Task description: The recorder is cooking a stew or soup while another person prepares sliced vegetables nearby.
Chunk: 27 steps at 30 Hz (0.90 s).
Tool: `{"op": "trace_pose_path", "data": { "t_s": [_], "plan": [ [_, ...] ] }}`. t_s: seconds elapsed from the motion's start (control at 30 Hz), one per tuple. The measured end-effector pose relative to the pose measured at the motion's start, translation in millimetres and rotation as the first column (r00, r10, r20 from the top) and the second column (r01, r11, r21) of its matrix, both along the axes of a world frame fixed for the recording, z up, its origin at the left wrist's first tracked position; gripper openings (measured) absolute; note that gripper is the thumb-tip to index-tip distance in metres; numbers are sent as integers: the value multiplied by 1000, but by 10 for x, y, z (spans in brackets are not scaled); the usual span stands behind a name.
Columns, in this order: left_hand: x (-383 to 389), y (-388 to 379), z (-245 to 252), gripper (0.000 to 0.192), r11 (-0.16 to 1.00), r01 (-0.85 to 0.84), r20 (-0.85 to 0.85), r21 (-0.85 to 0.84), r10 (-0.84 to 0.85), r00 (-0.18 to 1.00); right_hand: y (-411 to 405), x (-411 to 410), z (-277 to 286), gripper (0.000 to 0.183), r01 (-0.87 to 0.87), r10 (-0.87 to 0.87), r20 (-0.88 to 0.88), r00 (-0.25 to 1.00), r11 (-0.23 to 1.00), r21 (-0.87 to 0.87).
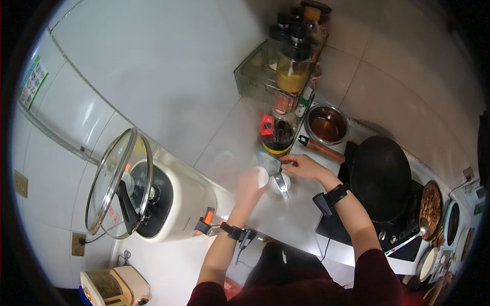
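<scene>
My left hand [249, 185] is closed around a small white round object [262, 177], a cup or lid, and blur hides its details. My right hand [305, 166] reaches in from the right, fingertips at the edge of a small clear container [269, 163]. Whether those fingers grip the container cannot be told. Between both hands stands a small white-filled jar [276, 188] with a grey handle [282, 181] lying across its top. Just beyond the clear container is a glass jar [284, 132] with dark contents and a red clip-like part [267, 124].
A black wok [381, 178] covers the cooktop [329, 226] on my right, its wooden handle [325, 150] pointing left. Behind that handle sits a metal bowl of brown liquid [326, 123]. A bottle rack [252, 78] stands at the back. Leftward are a cream appliance [187, 199] and a glass lid [111, 179].
</scene>
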<state>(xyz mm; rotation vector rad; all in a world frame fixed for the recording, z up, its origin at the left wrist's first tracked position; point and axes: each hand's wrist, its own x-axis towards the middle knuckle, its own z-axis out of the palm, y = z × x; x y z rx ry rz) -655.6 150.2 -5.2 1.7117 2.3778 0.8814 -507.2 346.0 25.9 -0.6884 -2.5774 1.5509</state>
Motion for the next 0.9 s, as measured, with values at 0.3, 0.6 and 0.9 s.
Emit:
{"op": "trace_pose_path", "data": {
  "t_s": [0.3, 0.6, 0.9],
  "plan": [
    [421, -203, 230, 57, 978, 65, 100, 200, -86, 991, -506, 991, 236, 33, 209, -203, -258, 945, 978, -4],
    [1833, -173, 228, 36, 715, 484, 74, 505, -594, 801, -1583, 2895, 621, 29, 642, -571, -328, 752, 747, 172],
    [3415, -192, 293, 30, 521, 714, 13, 468, -812, 583, -2262, 5004, -29, 28, 921, -905, -170, 390, 381, 87]
  ]
}}
